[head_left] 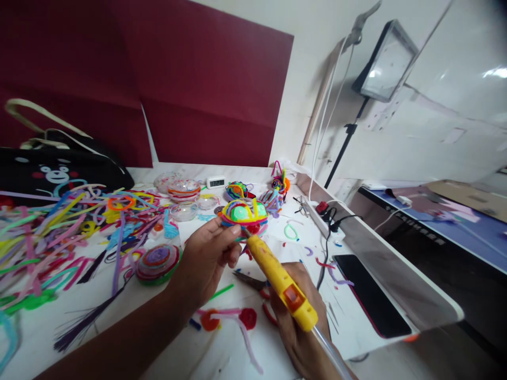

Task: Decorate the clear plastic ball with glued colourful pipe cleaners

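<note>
My left hand [206,258] is closed on a small dome-shaped craft piece [243,215] wound from coloured pipe cleaners, held above the white table [348,327]. My right hand [295,322] grips a yellow hot glue gun [279,279] with an orange trigger. Its metal tip touches the lower edge of the craft piece. A clear glue stick pokes out of the gun's back end toward me.
A heap of loose pipe cleaners [51,237] covers the left of the table, with a coiled disc [157,262], clear bowls [184,190], finished pieces [273,198], scissors [253,282], a power strip [327,214] and a black phone [370,295]. A black bag [55,169] stands at the back left.
</note>
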Demonstrator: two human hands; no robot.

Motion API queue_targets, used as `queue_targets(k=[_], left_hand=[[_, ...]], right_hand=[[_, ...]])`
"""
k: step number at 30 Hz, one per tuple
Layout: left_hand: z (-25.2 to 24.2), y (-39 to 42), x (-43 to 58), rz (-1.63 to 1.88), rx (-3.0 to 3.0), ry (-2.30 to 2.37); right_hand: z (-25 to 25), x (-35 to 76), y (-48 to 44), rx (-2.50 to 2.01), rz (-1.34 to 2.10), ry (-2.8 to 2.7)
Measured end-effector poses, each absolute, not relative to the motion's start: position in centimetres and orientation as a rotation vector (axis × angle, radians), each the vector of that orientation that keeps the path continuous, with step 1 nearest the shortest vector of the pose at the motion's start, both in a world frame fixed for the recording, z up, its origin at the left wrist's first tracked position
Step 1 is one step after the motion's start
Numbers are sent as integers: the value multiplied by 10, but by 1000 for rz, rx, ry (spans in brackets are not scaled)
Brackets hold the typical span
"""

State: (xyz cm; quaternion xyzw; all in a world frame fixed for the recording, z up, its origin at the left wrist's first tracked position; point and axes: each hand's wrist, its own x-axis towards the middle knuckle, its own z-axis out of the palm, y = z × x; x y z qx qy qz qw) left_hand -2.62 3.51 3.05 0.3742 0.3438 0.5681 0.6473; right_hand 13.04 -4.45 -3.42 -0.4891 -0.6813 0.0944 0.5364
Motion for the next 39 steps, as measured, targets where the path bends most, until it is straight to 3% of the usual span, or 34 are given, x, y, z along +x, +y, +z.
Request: queue_targets(k=[21, 39], left_hand=[[30, 36, -24, 1316, 889, 868], [28, 35, -24, 1326, 894, 886]], right_hand=[[-56, 131, -30, -1203, -242, -1619], [-45, 121, -52, -1297, -159, -1637]])
